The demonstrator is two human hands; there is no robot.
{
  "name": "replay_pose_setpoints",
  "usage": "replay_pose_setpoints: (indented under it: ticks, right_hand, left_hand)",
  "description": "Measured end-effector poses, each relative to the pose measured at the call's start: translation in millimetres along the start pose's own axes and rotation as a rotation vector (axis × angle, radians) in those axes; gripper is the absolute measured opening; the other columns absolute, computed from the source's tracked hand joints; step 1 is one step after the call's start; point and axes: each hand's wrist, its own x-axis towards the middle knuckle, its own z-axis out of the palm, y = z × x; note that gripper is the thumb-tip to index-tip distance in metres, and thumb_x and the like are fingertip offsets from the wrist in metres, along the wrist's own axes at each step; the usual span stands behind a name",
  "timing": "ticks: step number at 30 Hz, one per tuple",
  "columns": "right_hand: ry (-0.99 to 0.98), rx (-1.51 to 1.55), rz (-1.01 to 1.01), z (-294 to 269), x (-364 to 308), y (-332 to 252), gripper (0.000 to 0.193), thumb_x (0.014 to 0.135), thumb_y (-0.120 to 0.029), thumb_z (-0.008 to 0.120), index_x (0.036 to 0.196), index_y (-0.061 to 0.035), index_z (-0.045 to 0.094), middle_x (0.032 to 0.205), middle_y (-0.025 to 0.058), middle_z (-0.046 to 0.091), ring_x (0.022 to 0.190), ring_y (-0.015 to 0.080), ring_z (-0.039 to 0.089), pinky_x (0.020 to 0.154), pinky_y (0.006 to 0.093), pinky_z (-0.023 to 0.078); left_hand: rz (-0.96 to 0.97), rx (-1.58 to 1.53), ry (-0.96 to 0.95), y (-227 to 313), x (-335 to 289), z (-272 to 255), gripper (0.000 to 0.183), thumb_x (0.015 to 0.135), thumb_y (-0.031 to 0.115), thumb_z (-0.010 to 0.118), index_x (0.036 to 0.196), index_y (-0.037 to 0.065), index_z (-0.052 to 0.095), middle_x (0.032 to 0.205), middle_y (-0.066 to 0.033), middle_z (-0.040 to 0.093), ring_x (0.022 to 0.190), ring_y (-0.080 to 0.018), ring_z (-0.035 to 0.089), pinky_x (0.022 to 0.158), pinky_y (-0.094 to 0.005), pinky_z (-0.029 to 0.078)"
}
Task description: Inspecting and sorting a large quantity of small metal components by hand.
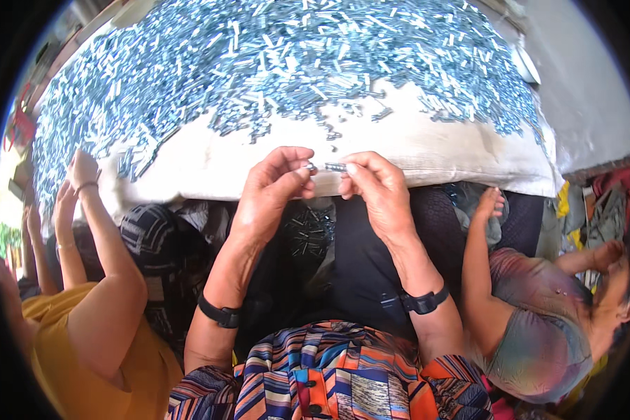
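Just past the near edge of a cloth-covered table, both my hands are raised close together. Thumb and fingers of my left hand (pixel 276 180) pinch a tiny dark metal piece (pixel 311 167), perhaps a nut. Opposite it, my right hand (pixel 379 187) grips a slim silvery bolt-like metal part (pixel 336 167), its free end turned toward the left hand. A narrow gap separates the two pieces. Beyond my hands, a wide heap of similar small metal parts (pixel 273 63) covers the white cloth (pixel 378 147), with a few strays lying nearer me.
Between my knees more metal parts (pixel 311 234) lie in a dark hollow. At left sits a person in mustard yellow (pixel 98 350), a hand (pixel 82 168) over the heap. Another person (pixel 539 315) sits close at right, one hand (pixel 491 203) near the cloth edge.
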Motion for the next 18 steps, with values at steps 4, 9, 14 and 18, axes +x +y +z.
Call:
replay_pose_setpoints:
  ticks: [4,9,14,18]
  right_hand:
    - [-0.01,-0.034,0.022,11.9,-6.1,-1.7,0.012,0.092,-0.007,0.053,0.097,0.0015,0.061,0.074,0.0037,0.06,0.065,0.0085,0.058,0.062,0.022,0.048]
    - [-0.058,0.052,0.035,19.2,-8.5,2.4,0.012,0.092,-0.006,0.053,0.098,0.0016,0.06,0.074,0.0042,0.061,0.066,0.0091,0.058,0.063,0.0225,0.049]
    - [-0.064,0.022,-0.031,20.1,-10.6,6.6,0.012,0.092,-0.006,0.053,0.098,0.0014,0.059,0.075,0.0049,0.062,0.068,0.0099,0.059,0.065,0.0226,0.049]
    - [-0.096,0.042,0.013,18.0,-13.6,7.0,0.012,0.092,-0.006,0.053,0.099,0.0015,0.059,0.076,0.0057,0.062,0.069,0.011,0.06,0.065,0.0235,0.049]
  left_hand:
    - [-0.005,-0.06,-0.062,-6.5,-5.9,-11.9,0.013,0.09,0.011,0.059,0.099,0.002,0.059,0.085,-0.0055,0.062,0.071,-0.0089,0.058,0.065,-0.0223,0.048]
    - [-0.024,-0.101,-0.05,-4.2,-10.6,-16.1,0.012,0.09,0.013,0.059,0.097,0.003,0.059,0.079,-0.0041,0.061,0.066,-0.0085,0.057,0.061,-0.0216,0.048]
    - [-0.048,-0.141,-0.062,-6.8,-10.6,-17.0,0.012,0.09,0.012,0.06,0.097,0.002,0.059,0.077,-0.0038,0.06,0.063,-0.0086,0.057,0.059,-0.0211,0.047]
    - [0.021,-0.099,-0.088,-9.2,-13.6,-16.6,0.013,0.088,0.014,0.063,0.092,0.003,0.059,0.075,-0.0017,0.058,0.061,-0.0079,0.054,0.057,-0.0207,0.044]
